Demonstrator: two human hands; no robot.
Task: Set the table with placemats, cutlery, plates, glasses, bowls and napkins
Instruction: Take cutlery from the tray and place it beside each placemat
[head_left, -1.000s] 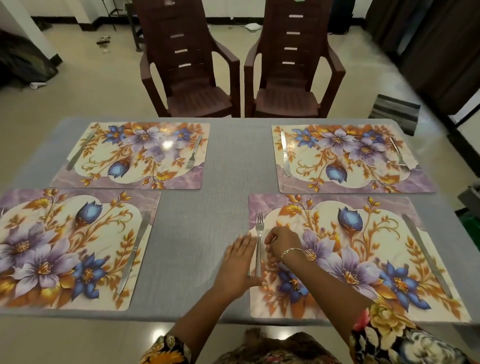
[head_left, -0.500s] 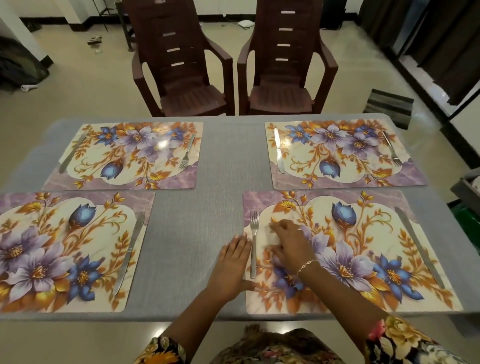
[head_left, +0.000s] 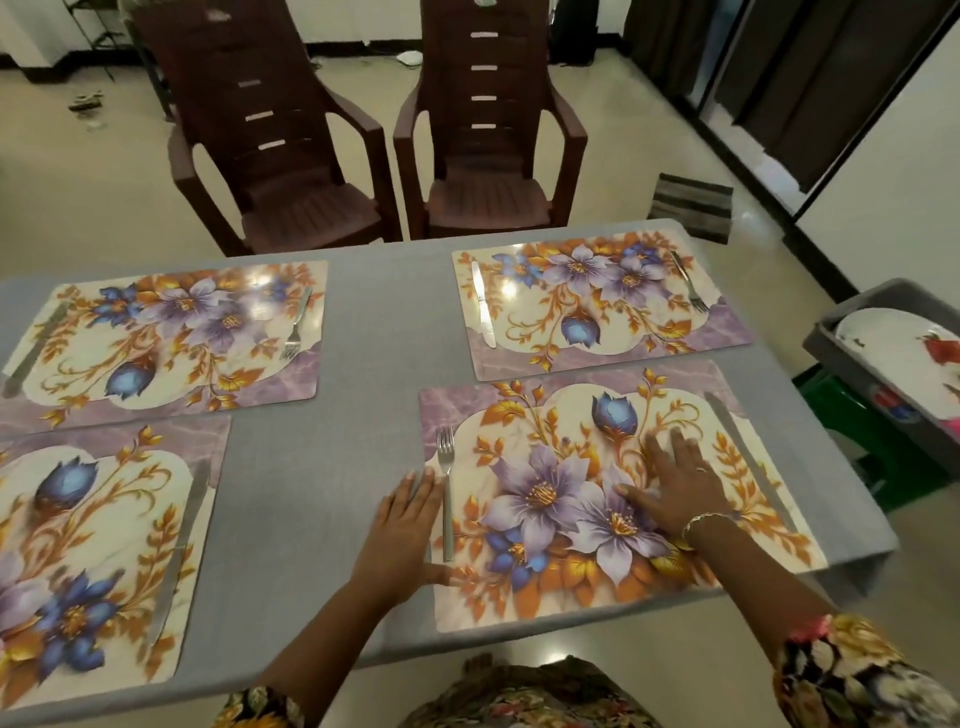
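- Right hand (head_left: 675, 488): gone from fork (head_left: 445, 493) to mid-mat (head_left: 571, 597), fingers spread flat, empty.
- Left hand (head_left: 405, 525): flat beside fork as before, holding nothing.
- Fork: straight along mat's left edge.
- Likely next: plates (head_left: 893, 348), in tub (head_left: 831, 338) off bench (head_left: 322, 467).

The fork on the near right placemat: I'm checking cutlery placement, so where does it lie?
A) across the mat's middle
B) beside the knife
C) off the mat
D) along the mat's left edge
D: the fork lies along the left edge of the placemat, with the knife on the opposite, right edge.
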